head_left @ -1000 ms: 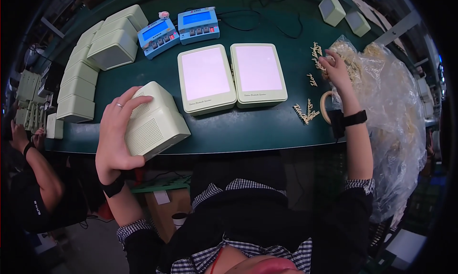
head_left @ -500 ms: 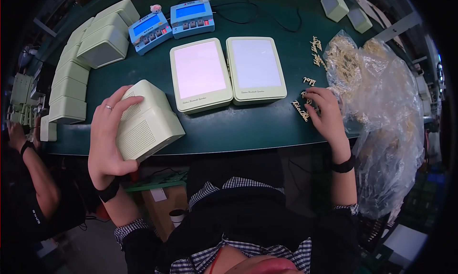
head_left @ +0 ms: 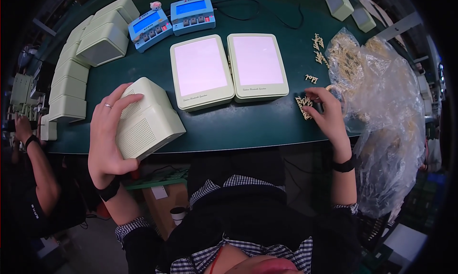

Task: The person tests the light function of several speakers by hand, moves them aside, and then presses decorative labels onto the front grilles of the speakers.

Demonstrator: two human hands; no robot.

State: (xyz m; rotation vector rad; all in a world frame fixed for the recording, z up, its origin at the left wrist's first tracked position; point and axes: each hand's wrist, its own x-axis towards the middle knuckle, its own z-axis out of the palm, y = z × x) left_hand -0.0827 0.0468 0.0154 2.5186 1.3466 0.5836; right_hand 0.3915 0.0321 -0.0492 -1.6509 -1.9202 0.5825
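Nearest to us, below the table's edge, we see a white cup (head_left: 177, 216) with a dark inside beside a brown cardboard box (head_left: 164, 202), and off to the left another person's forearm (head_left: 45, 173). At the near left of the green table (head_left: 267, 126), the left hand (head_left: 107, 140) has its grip clamped on a cream casing (head_left: 145, 123), thumb at the near end and fingers across the perforated face; the casing sits slanted at the table's near edge. To the right, the right hand (head_left: 330, 117) holds its grip apart, thumb and forefinger spread over a small pile of letter-shaped pieces (head_left: 302, 108); we cannot tell whether it touches them. A single gold piece (head_left: 311, 79) lies just beyond the pile, with a loose cluster (head_left: 318, 44) farther off. Right of these spreads a clear plastic bag (head_left: 386, 107) with similar pieces inside. In the middle, we find two cream units with glowing panels (head_left: 201, 68) side by side. Behind them stand two blue devices (head_left: 193, 14) with screens, stacked cream boxes (head_left: 69, 85) on their left, and two more boxes (head_left: 338, 5) at the far right.
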